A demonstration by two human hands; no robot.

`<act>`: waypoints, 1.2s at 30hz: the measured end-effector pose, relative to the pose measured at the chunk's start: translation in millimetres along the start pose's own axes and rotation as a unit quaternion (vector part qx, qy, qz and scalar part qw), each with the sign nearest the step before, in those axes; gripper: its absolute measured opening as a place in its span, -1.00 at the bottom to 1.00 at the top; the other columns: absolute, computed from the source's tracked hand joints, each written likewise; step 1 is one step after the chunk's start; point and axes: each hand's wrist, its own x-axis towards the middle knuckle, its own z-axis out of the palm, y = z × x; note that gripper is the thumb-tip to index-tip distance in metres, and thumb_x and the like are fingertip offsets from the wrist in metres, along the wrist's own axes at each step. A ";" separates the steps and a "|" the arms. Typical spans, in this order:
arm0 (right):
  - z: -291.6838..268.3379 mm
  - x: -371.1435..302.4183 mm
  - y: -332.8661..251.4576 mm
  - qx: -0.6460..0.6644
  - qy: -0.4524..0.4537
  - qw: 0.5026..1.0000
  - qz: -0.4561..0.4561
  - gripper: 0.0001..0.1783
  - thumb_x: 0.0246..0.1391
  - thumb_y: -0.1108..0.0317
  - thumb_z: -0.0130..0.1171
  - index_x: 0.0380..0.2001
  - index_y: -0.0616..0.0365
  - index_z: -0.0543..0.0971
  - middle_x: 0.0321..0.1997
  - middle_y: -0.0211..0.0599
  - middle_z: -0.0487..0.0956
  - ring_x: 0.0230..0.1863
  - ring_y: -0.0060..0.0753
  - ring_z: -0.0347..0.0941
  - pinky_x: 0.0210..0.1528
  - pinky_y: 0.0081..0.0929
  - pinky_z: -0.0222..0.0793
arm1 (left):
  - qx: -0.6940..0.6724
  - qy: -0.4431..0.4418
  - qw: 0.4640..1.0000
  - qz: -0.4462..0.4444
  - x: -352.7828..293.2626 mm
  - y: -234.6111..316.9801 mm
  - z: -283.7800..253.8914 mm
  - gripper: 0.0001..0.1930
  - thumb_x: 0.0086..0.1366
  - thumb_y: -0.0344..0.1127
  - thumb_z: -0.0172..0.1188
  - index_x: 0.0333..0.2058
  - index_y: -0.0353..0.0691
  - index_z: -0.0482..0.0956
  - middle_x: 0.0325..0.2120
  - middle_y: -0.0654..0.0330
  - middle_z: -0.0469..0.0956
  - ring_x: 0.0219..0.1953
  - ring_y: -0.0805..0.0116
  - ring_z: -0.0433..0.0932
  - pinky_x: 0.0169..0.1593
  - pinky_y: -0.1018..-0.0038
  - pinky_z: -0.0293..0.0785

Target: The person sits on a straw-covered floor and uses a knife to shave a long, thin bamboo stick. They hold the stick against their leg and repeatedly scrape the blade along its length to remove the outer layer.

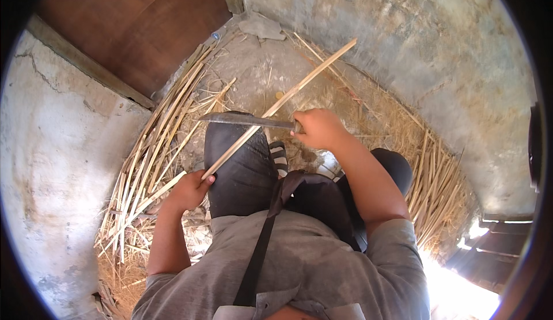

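My left hand (193, 188) is closed on the near end of a long, pale bamboo strip (311, 77). The strip slants up and away to the right, passing over my left knee. In my right hand (319, 129) is the handle of a long-bladed knife (247, 120), its blade pointing left. The blade crosses the strip above the dark cloth (239, 158) on my left leg. Whether the edge bites into the bamboo cannot be made out. Part of the handle is hidden inside my right fist.
Loose bamboo strips (158, 138) lie along the left wall. A thick pile of split strips (435, 187) rests at the right. Fine shavings (397, 112) cover the ground by the right wall (403, 38). A brown door panel (138, 20) stands at the far left.
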 end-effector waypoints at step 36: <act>37.5 22.2 5.4 0.061 0.003 0.996 0.059 -0.64 -0.03 0.22 0.29 -0.13 0.09 0.66 -0.20 0.02 0.70 -0.10 0.13 0.64 -0.02 0.00 0.57 | -0.021 0.007 1.000 0.009 4.5 5.1 -0.5 -0.50 0.52 0.08 0.06 -0.21 -0.37 0.57 -0.52 -0.11 0.54 -0.42 -0.05 0.53 -0.24 0.13 0.43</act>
